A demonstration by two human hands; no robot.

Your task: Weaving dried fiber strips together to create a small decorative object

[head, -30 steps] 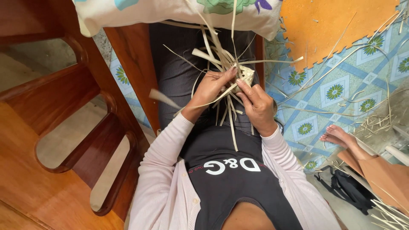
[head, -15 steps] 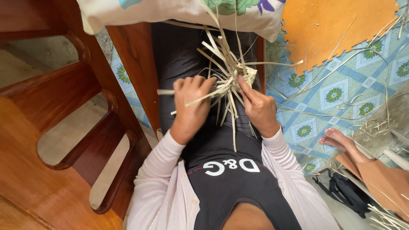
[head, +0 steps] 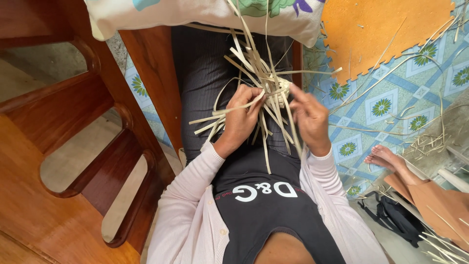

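- Patterned floor covering [head: 391, 105], blue and white with green flower medallions, spreads out to your 3 o'clock, with a carved wooden chair frame [head: 73, 122] at 9 o'clock; you sit between them, working over your lap.
- Your left hand [head: 240, 120] is closed around a flat pale strip [head: 215, 117], thumb and fingers pinching it where it meets the bundle; the strip's free ends run out toward 9 o'clock.
- Your right hand [head: 310, 120] sits at 3 o'clock of the work, fingers half curled and pressed to the small woven knot [head: 279, 93], with one long strip passing under them down toward 6 o'clock.
- That woven knot lies between the two hands, just beyond the fingertips at 12 o'clock; both hands touch it (the right looks slightly nearer).
- Loose strips fan out from it, mostly along the 12-to-6 line, crossing in front of your fingers and crowding the knot.
- Farther out at 12 o'clock hangs a floral cushion [head: 205, 12], and an orange foam mat [head: 386, 29] lies at 2 o'clock.
- Another person's bare foot [head: 388, 156] rests at 4 o'clock, near scattered strip offcuts [head: 430, 142].
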